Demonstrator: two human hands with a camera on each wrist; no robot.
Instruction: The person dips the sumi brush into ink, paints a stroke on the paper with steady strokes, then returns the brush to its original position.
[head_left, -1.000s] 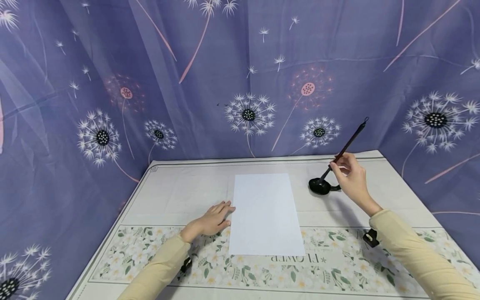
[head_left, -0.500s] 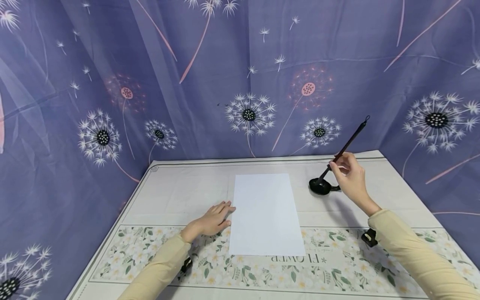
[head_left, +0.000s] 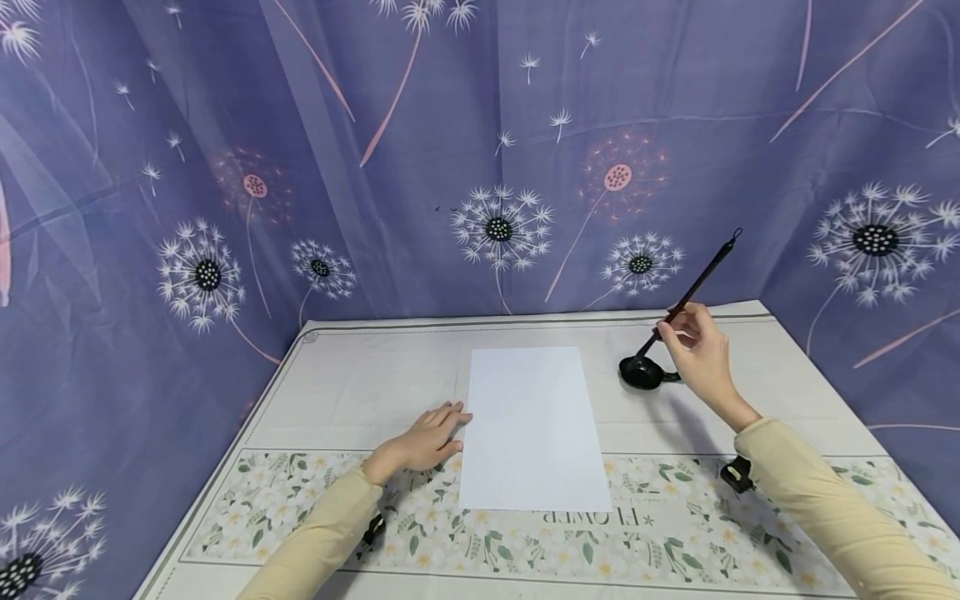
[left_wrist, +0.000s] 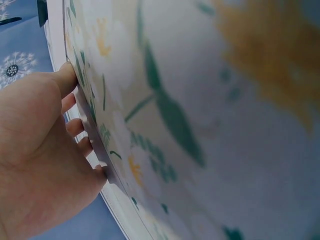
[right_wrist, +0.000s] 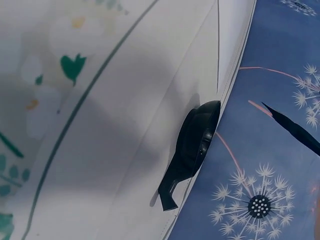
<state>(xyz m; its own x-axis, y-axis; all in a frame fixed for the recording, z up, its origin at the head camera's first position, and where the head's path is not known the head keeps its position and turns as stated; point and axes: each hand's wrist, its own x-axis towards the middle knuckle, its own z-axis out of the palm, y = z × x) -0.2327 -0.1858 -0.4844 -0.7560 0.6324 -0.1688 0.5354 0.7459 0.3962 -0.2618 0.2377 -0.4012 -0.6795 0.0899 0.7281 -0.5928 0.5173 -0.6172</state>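
A dark writing brush [head_left: 693, 287] slants up to the right in my right hand [head_left: 705, 354], thumb and fingers pinching its shaft. Below its bristles is a small black ink dish [head_left: 640, 374] with a short curved handle. In the right wrist view the pointed black bristles [right_wrist: 292, 129] hang apart from the ink dish [right_wrist: 195, 140], while the hand is almost wholly outside that view. A blank white sheet of paper [head_left: 532, 433] lies mid-table. My left hand [head_left: 423, 437] rests palm down beside it, fingers spread, fingertips at the paper's left edge. The left wrist view shows the left hand [left_wrist: 45, 130] low over the tablecloth.
A white tablecloth [head_left: 360, 383] with a printed floral band covers the table. Purple dandelion curtains [head_left: 405, 250] enclose the back and both sides. A small black device [head_left: 738, 475] hangs under the right sleeve, another black device [head_left: 373, 527] under the left.
The brush has risen slightly, its bristles lifting from inside the ink dish to its back rim in the head view. My left hand and the paper stay in place.
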